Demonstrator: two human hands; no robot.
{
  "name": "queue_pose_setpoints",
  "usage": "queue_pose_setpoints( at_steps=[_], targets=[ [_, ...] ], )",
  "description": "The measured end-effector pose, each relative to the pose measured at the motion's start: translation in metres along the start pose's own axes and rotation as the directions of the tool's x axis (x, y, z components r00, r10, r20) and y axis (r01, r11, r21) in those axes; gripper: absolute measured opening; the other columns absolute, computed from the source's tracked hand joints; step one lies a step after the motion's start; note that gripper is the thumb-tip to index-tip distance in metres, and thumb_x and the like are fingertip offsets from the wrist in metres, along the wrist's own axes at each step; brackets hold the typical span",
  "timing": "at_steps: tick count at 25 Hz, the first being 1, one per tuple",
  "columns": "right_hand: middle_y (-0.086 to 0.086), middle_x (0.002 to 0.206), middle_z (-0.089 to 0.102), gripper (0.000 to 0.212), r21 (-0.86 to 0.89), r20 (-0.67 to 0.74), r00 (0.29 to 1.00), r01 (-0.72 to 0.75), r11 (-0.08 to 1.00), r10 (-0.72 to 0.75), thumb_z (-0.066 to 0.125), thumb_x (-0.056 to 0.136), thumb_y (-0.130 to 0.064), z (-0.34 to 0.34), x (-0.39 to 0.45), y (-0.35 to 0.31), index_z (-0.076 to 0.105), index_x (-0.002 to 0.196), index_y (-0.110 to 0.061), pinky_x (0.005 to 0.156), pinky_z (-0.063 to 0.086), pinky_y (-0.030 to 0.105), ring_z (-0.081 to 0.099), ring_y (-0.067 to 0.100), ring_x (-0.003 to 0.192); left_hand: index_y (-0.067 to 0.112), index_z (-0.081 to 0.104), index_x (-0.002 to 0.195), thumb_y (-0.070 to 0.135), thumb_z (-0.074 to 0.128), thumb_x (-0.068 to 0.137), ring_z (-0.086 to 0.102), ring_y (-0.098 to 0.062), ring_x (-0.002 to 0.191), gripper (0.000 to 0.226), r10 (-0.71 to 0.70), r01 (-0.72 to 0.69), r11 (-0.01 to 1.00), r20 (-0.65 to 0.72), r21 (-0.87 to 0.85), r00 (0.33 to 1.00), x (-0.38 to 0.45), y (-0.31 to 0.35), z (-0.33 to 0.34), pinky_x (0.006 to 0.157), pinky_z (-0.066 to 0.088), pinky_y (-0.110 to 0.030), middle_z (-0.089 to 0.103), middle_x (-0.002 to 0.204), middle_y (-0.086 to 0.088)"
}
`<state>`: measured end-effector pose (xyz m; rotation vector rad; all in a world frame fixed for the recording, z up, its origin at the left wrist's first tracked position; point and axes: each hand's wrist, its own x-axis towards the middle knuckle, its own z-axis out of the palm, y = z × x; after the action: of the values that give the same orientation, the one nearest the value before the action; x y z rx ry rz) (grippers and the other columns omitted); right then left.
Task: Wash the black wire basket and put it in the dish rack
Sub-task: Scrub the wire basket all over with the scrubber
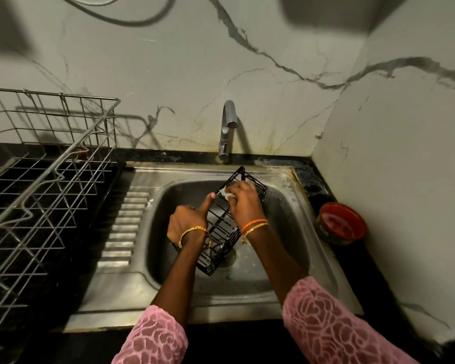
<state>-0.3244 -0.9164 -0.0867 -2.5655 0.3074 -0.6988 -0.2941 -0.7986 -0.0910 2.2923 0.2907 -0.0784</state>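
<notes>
The black wire basket (pixel 221 232) is tilted over the steel sink (pixel 286 219), its far end raised toward the tap. My left hand (pixel 187 222) grips its left rim, thumb stretched up along the wire. My right hand (pixel 243 200) holds a small pale scrub pad (pixel 225 192) against the basket's upper end. The silver wire dish rack (pixel 50 166) stands on the counter to the left and appears to hold no dishes.
A chrome tap (pixel 227 130) rises behind the sink with no water running from it. A red bowl (pixel 340 223) sits on the black counter at the sink's right edge. A ribbed drainboard (pixel 124 227) lies between sink and rack. Marble walls close in behind and on the right.
</notes>
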Motion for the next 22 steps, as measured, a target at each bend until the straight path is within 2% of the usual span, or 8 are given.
queue_pose_setpoints(
  at_steps=[5,7,9,13,19,22],
  targets=[
    [0.010,0.091,0.062,0.014,-0.009,-0.082,0.995,0.063,0.998,-0.063,0.057,0.085,-0.001,-0.010,-0.035,0.025,0.068,0.093,-0.004,0.079,0.051,0.031,0.053,0.019,0.089,0.014,0.058,0.054,0.083,0.054,0.066,0.043,-0.018,0.051,0.070,0.030,-0.030,0.999,-0.013,0.037,0.999,0.003,-0.001,-0.004,0.055,0.034,-0.026,0.051,0.054,-0.002],
    [0.010,0.094,0.063,0.016,-0.017,-0.045,0.998,0.043,0.999,-0.044,0.056,0.086,-0.001,-0.009,-0.026,0.020,0.069,0.095,-0.004,0.082,0.049,0.027,0.053,0.019,0.092,0.014,0.057,0.054,0.084,0.051,0.066,0.047,-0.020,0.053,0.071,0.048,-0.047,0.997,-0.013,0.064,0.999,0.000,-0.001,-0.002,0.054,0.034,-0.026,0.054,0.056,-0.003],
    [0.013,0.097,0.064,0.019,-0.038,-0.023,0.999,0.035,0.999,-0.036,0.056,0.084,0.002,-0.005,-0.011,0.007,0.070,0.096,-0.003,0.085,0.047,0.031,0.054,0.024,0.096,0.014,0.058,0.054,0.085,0.049,0.065,0.052,-0.023,0.058,0.072,0.073,-0.071,0.994,-0.013,0.087,0.997,-0.004,-0.001,0.001,0.054,0.035,-0.026,0.056,0.059,-0.004],
    [0.016,0.088,0.066,0.019,-0.019,-0.031,0.997,0.071,0.997,-0.072,0.061,0.075,0.010,-0.003,-0.005,0.004,0.072,0.087,-0.001,0.077,0.051,0.037,0.058,0.031,0.088,0.014,0.061,0.057,0.088,0.049,0.062,0.063,-0.029,0.069,0.076,0.085,-0.083,0.994,-0.019,0.066,0.996,-0.002,0.000,0.001,0.054,0.036,-0.026,0.065,0.068,-0.008],
    [0.014,0.087,0.067,0.015,0.042,-0.129,0.992,0.024,0.999,-0.019,0.058,0.083,0.005,-0.007,-0.053,0.037,0.070,0.090,-0.001,0.073,0.055,0.038,0.060,0.024,0.082,0.014,0.059,0.056,0.085,0.051,0.064,0.056,-0.025,0.061,0.073,0.097,-0.096,0.990,-0.010,0.103,0.995,0.007,-0.003,0.000,0.051,0.033,-0.025,0.062,0.065,-0.006],
    [0.013,0.092,0.067,0.016,0.004,-0.096,0.995,0.012,1.000,-0.012,0.058,0.083,0.003,-0.005,-0.038,0.026,0.070,0.092,-0.002,0.079,0.054,0.035,0.059,0.024,0.088,0.013,0.060,0.056,0.085,0.050,0.066,0.053,-0.022,0.057,0.073,0.109,-0.109,0.986,0.009,0.125,0.994,0.004,-0.003,0.003,0.048,0.030,-0.024,0.060,0.061,-0.005]
  ],
)
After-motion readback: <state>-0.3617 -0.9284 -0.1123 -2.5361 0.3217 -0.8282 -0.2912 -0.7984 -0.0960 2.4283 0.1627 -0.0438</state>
